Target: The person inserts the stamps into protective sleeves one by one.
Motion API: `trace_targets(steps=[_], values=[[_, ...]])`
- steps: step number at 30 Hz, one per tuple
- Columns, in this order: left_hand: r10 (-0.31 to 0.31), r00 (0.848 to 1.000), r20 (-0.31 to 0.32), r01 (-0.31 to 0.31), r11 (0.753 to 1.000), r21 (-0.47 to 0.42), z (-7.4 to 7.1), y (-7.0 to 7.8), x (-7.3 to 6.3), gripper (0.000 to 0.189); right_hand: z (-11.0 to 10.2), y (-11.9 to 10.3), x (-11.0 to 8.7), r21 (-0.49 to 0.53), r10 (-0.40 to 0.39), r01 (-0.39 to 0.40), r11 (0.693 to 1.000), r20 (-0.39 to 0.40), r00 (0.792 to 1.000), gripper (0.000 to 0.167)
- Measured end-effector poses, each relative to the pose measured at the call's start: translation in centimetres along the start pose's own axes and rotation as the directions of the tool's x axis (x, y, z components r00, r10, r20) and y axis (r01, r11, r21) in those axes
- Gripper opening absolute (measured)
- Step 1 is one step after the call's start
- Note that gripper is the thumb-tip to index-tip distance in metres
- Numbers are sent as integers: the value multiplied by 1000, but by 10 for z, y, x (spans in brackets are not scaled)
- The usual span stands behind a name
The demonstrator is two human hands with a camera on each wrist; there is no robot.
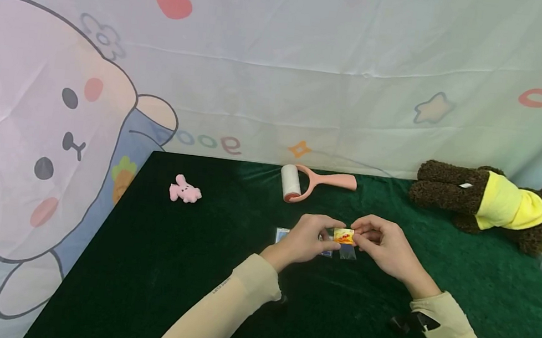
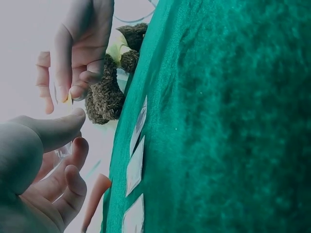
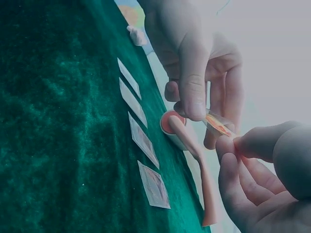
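Observation:
Between both hands, above the table, is a small clear packet with a yellow-and-red card or print (image 1: 344, 235). My left hand (image 1: 305, 239) pinches one side of it between thumb and fingers. On the opposite edge, my right hand (image 1: 385, 246) pinches with thumb and fingertips. The right wrist view shows the packet (image 3: 218, 125) tilted, its clear film catching light. Several flat, clear-edged packets (image 3: 143, 141) lie in a row on the green cloth beneath; in the head view one dark blue packet (image 1: 348, 252) shows below the hands and others are partly hidden by the left hand.
Beyond the hands, a lint roller (image 1: 332, 180) with a pink handle lies near the table's back edge. A pink plush toy (image 1: 185, 190) is at the back left. At the back right lies a brown teddy bear (image 1: 449, 189) in a yellow top. Dark green cloth (image 1: 138, 276) covers the table.

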State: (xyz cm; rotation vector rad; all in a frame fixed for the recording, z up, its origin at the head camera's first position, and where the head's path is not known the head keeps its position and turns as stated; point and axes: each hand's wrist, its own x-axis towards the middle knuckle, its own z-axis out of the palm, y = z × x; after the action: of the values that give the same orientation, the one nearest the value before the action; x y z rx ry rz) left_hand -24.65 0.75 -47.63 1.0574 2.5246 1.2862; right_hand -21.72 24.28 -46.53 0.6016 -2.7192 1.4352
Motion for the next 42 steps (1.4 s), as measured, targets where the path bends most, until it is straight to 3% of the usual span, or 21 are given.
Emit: trace_targets(steps=[7,26,42], values=[[24,1000,-11,-24,1000,7,1,-1,0,45,2,1,1,-25,3,-4,1000,-17,1000,12],[5,999,-49,-6,1000,-7,5,1,0,46,2,3,0,-49,9,-12,999,-56,998,11],[49,996,-69,-49,999,9,8,3,4,43,4,1,1,20,4,-3,1000,-37,999,12]])
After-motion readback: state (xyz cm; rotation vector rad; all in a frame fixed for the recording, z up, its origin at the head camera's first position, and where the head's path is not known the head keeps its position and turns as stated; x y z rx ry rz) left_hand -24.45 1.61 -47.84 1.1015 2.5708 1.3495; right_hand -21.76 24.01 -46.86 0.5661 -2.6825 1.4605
